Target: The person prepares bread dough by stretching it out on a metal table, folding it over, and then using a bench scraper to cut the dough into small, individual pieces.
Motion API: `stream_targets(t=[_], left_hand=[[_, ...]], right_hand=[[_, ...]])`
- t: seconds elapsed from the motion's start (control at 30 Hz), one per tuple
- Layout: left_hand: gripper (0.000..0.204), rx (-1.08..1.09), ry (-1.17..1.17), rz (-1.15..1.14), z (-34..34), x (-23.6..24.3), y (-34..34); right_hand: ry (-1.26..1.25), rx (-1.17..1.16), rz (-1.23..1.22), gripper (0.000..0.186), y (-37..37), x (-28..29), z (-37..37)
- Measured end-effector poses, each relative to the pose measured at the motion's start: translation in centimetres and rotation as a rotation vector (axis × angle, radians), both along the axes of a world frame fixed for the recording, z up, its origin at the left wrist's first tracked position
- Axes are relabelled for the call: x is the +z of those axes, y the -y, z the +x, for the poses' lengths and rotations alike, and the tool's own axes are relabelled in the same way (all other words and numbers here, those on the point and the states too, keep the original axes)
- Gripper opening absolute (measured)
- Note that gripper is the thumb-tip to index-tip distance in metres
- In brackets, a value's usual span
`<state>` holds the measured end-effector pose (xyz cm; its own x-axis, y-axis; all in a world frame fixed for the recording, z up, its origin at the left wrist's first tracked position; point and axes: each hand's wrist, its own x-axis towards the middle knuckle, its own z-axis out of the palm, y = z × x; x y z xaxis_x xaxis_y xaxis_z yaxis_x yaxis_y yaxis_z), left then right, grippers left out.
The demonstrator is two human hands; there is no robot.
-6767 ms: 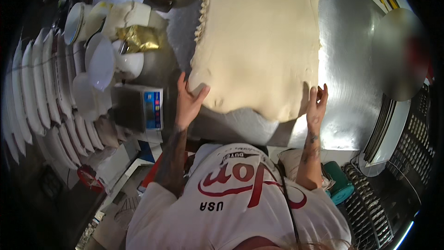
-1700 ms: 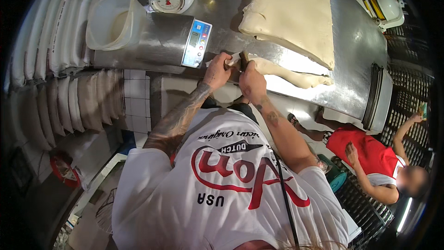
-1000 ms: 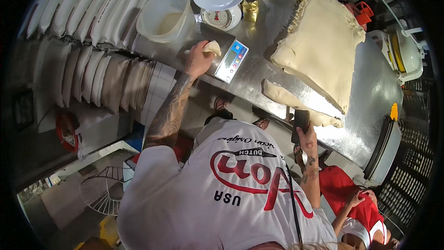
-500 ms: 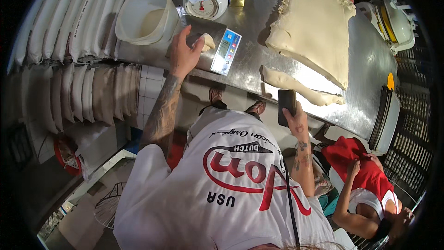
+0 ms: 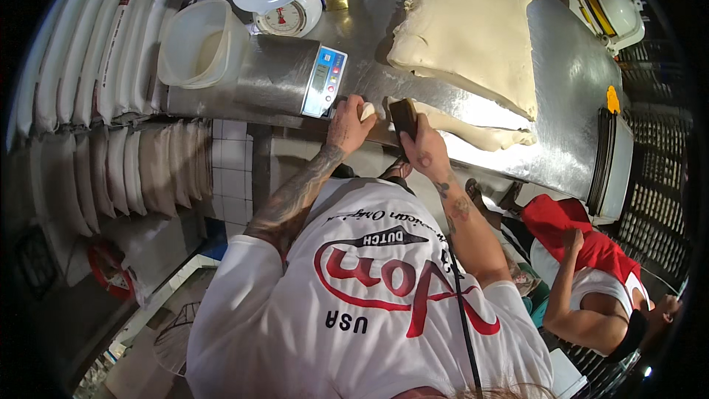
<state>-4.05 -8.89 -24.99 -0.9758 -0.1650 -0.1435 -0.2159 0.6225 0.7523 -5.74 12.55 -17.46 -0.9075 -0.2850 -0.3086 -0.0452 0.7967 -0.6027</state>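
In the head view, the left hand (image 5: 350,127) has its fingers around a small dough piece (image 5: 368,111); the fingers of the right hand (image 5: 426,151) grasp a dark flat tool (image 5: 403,118). At 3 o'clock from this tool, the dough strip (image 5: 476,131) lies already apart from the slab (image 5: 473,33), at 1 o'clock on the worktop (image 5: 572,81). Progress seems early — most dough is undivided.

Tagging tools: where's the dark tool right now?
Head view, upper middle: the dark tool is in the right hand, at the left end of the dough strip.
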Motion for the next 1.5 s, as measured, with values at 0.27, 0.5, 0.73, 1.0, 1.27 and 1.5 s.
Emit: stream_targets(t=[0.27,0.5,0.73,1.0,1.27,1.5], left_hand=[[0.049,0.003,0.021,-0.013,0.8,0.0,-0.4],[0.045,0.107,-0.094,0.036,-0.7,0.7,0.8],[0.052,0.221,-0.281,-0.325,-2.3,7.6,13.0],[0.050,0.445,-0.296,-0.003,-0.5,9.4,13.6],[0.058,0.384,-0.299,-0.171,-2.4,8.8,13.6],[0.048,0.107,-0.022,0.121,-8.3,8.7,6.0]], right_hand=[[0.104,0.044,0.152,0.029,5.9,-2.4,-0.9],[0.141,0.037,0.135,0.032,1.9,-2.1,1.2],[-0.031,-0.122,-0.141,0.036,-9.9,-1.2,4.7],[0.004,-0.265,-0.202,0.039,-12.2,0.2,4.5],[-0.005,-0.285,-0.105,0.033,-13.6,1.1,6.0],[0.062,-0.327,-0.255,0.038,-14.9,0.1,6.7]])
